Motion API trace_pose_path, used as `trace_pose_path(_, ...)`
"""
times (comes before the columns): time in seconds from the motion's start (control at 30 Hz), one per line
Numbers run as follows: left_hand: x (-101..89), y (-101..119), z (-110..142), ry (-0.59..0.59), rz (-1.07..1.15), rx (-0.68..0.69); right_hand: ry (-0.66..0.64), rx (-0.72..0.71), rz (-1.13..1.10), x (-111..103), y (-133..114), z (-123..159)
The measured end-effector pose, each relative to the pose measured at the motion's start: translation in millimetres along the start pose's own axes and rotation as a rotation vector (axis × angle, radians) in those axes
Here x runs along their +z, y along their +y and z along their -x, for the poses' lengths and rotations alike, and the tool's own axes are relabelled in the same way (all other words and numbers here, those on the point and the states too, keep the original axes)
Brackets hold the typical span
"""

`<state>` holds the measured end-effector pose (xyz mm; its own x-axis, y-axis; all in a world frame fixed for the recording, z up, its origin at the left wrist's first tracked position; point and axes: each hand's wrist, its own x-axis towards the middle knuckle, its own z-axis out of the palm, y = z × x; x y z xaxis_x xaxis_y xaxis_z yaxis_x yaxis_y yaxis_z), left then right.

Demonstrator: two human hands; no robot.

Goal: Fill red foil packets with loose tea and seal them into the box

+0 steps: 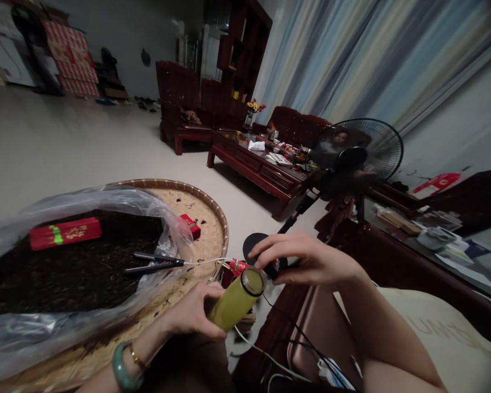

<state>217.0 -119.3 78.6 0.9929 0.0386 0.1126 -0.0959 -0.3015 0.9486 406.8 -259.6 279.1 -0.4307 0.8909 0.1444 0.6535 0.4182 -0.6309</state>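
Observation:
My left hand [200, 314] is wrapped round a yellow-green bottle [234, 302], which leans to the right with its mouth uncovered. A round black lid [256, 244] is in the fingers of my right hand [297, 256], just above and beside the bottle's mouth. Left of my hands, a large woven bamboo tray [213, 213] carries a clear plastic bag [118, 196] of dark loose tea leaves [82, 278]. On the leaves lie red packets [67, 233] and a black hair-straightener-like tool [157, 263] with a white cord.
A small red box [191, 226] sits at the tray's right side. To the right are a standing fan [358, 153], a dark wooden bench with a pinkish case [319, 327], and a cluttered side table [417, 229]. Farther back stands a low wooden coffee table [249, 161].

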Motion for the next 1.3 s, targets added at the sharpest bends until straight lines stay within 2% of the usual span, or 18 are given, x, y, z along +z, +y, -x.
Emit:
trace_pose_path(0.17,-4.7,25.9,10.8,0.117,-0.038,0.050,0.171,0.050,-0.080,-4.6,5.5,12.2)
trace_pose_path(0.27,-11.4,50.2,21.1,0.163,-0.128,0.154,0.227,0.145,-0.119,-4.5,8.8,18.4)
trace_pose_path(0.37,-17.5,70.1,31.8,0.208,-0.216,0.292,0.246,0.202,-0.138,-3.3,10.5,21.0)
trace_pose_path(0.5,-22.6,85.5,43.5,0.252,-0.262,0.465,0.239,0.225,-0.121,-2.6,12.0,20.9)
trace_pose_path(0.67,-30.5,96.1,56.4,0.305,-0.322,0.519,0.239,0.296,-0.075,-2.3,15.7,21.6)
trace_pose_path(0.77,-41.6,102.8,64.1,0.326,-0.396,0.558,0.271,0.326,-0.065,-2.1,18.2,22.1)
trace_pose_path(0.93,-70.2,123.1,74.3,0.425,-0.583,0.652,0.345,0.403,-0.019,-1.6,24.5,22.5)
trace_pose_path(1.1,-93.1,151.8,81.5,0.483,-0.713,0.704,0.368,0.448,-0.055,1.1,52.3,33.0)
trace_pose_path(1.3,-100.2,175.3,88.7,0.525,-0.816,0.710,0.412,0.435,-0.084,6.1,90.9,44.9)
